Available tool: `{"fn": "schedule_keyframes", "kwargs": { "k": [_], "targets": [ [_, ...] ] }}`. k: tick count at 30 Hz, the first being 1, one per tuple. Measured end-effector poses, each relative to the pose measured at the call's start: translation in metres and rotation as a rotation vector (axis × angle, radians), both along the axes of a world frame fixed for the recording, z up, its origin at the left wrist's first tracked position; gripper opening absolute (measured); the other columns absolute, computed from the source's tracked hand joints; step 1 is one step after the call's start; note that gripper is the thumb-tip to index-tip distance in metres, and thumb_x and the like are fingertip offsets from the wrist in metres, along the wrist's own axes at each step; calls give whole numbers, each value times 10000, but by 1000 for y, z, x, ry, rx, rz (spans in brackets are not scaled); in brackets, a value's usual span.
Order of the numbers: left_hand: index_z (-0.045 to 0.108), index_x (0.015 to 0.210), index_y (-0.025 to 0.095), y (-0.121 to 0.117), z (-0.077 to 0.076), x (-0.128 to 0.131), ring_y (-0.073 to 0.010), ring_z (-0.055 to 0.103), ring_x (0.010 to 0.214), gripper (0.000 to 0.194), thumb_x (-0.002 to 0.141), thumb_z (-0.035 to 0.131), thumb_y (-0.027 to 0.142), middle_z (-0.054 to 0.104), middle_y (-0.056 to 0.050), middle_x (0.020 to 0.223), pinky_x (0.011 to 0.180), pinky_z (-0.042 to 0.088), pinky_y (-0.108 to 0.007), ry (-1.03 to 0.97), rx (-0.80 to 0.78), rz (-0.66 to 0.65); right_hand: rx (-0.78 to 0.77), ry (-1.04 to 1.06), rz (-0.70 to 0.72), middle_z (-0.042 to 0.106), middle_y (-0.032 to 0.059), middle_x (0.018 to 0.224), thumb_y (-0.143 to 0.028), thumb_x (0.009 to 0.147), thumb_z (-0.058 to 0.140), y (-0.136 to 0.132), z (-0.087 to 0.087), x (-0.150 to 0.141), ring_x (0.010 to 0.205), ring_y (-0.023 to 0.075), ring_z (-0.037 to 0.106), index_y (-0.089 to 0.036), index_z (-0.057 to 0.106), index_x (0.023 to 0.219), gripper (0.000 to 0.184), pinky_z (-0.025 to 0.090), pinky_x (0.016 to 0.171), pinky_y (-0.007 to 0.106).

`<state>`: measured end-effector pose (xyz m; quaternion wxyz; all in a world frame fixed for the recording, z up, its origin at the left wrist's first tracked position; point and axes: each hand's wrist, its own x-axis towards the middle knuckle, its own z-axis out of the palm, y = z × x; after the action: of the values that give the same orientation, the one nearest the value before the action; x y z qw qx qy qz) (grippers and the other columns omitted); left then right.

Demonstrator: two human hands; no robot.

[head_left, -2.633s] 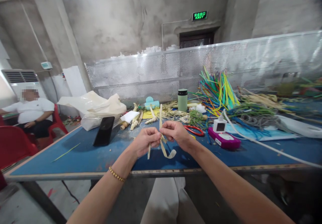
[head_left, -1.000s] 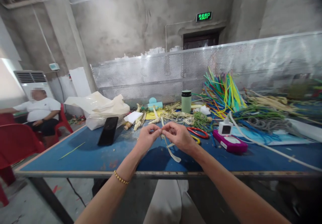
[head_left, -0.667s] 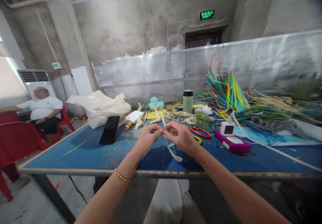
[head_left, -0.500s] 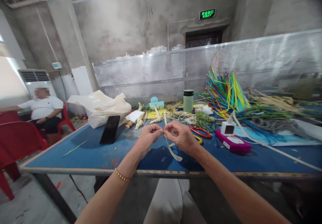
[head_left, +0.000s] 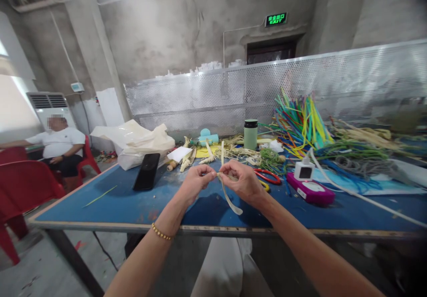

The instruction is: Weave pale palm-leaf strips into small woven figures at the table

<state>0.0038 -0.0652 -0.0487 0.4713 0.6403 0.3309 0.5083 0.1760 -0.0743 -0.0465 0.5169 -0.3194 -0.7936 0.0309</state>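
My left hand [head_left: 196,183] is closed in a pinch, thumb against forefinger, on a pale flat strip of plant fibre [head_left: 232,204]. Close beside it, my right hand [head_left: 243,185] pinches the same strip, a small gap between the two sets of fingertips. One end of the strip stands up above the fingers, and the other curves down toward the front of the table. What exactly lies between the fingertips is too small to make out. Just behind my right hand are red-handled scissors [head_left: 267,176], partly covered, and a yellow-handled tool [head_left: 264,185].
On the blue table [head_left: 116,212] lie a phone [head_left: 147,171], a plastic bag [head_left: 142,141] and a purple power bank [head_left: 311,189] with a white cable. Behind stand a green flask [head_left: 250,134] and colourful strips [head_left: 303,123]. A person [head_left: 58,143] sits at left.
My right fingertips have drawn slightly away from the left ones. The strip's upright end has shifted a little to the right and stands straighter.
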Motion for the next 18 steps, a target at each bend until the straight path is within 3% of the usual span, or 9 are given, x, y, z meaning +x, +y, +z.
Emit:
{"fn": "schedule_keyframes", "kwargs": {
  "k": [6,13,18],
  "targets": [
    [632,970,126,-2,0,2,-31,361,414,409,686,719,406,501,41,613,405,229,-192,25,52,-30,-19,8,12,592,24,722,-230,810,581,0,3,-1,634,134,543,-182,604,812,53,454,619,257],
    [625,820,104,-1,-2,5,-125,553,479,349,726,680,436,586,-17,543,469,415,-236,-26,53,-82,-256,138,151,600,19,783,-256,803,605,5,-3,2,653,132,591,-183,514,993,223,492,612,257],
    [597,777,112,0,-3,5,-137,591,544,333,721,689,427,625,-34,619,557,475,-271,-101,61,-95,-402,136,157,570,-13,625,-286,833,559,5,-2,5,525,116,546,-170,547,844,117,443,517,237]
  ]
}}
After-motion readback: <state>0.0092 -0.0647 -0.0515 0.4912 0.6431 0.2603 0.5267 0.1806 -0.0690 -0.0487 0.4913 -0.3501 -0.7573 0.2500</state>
